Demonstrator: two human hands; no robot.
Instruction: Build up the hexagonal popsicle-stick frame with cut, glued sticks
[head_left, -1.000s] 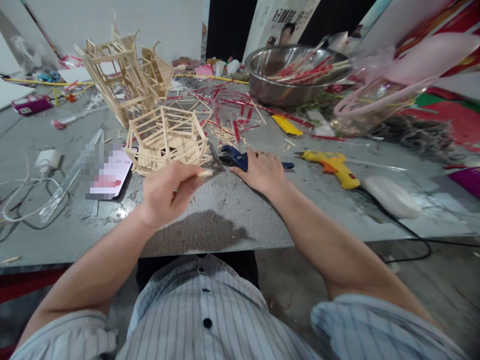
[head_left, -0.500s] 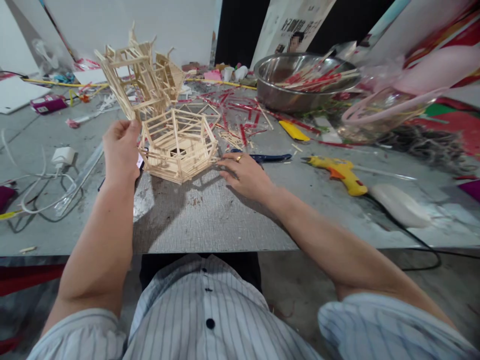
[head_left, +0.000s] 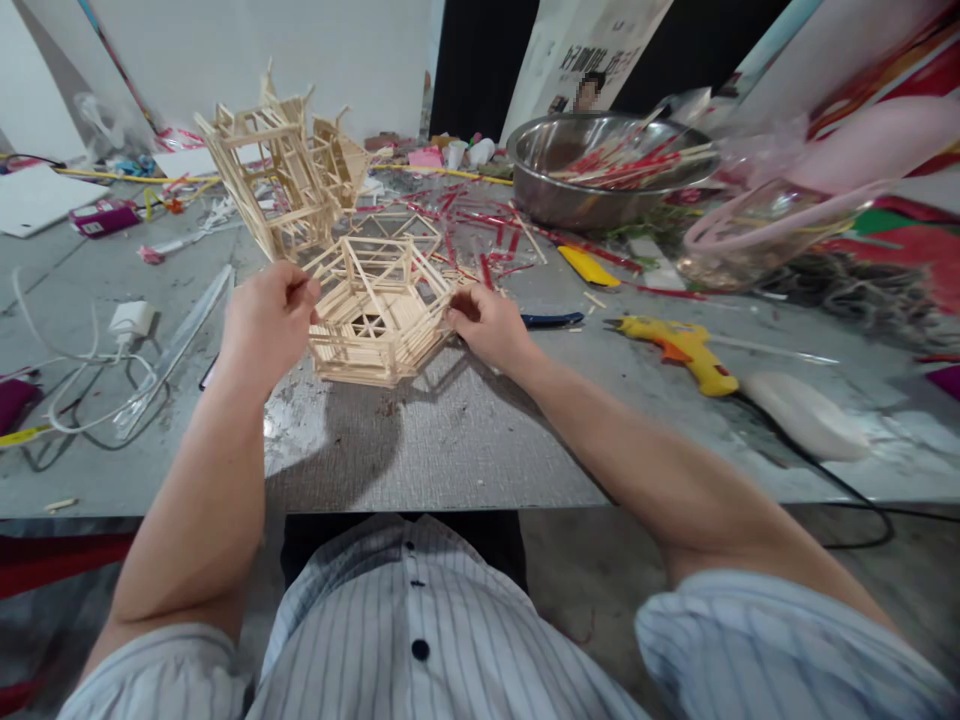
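Note:
A many-sided frame of thin wooden sticks (head_left: pixel 352 365), with a slatted floor and a small opening in it, is in front of me between both hands. My left hand (head_left: pixel 274 315) is closed with its fingertips at the frame's left side. At its right side, my right hand (head_left: pixel 487 320) pinches the frame's edge between thumb and fingers. Just behind stands a taller wooden stick structure (head_left: pixel 277 170). Dark blue pliers (head_left: pixel 555 320) lie beyond my right hand, partly hidden by it.
On the right lies a yellow glue gun (head_left: pixel 675 345) with a black cord. A steel bowl (head_left: pixel 547 195) holding red and pale sticks stands at the back. Red strips and stick offcuts litter the table's far part. A white charger (head_left: pixel 131 322) with cable sits left.
The stick frame has turned and tilted, coming slightly nearer and to the right. My left hand has moved right onto it. My right hand's fingers have closed on its edge.

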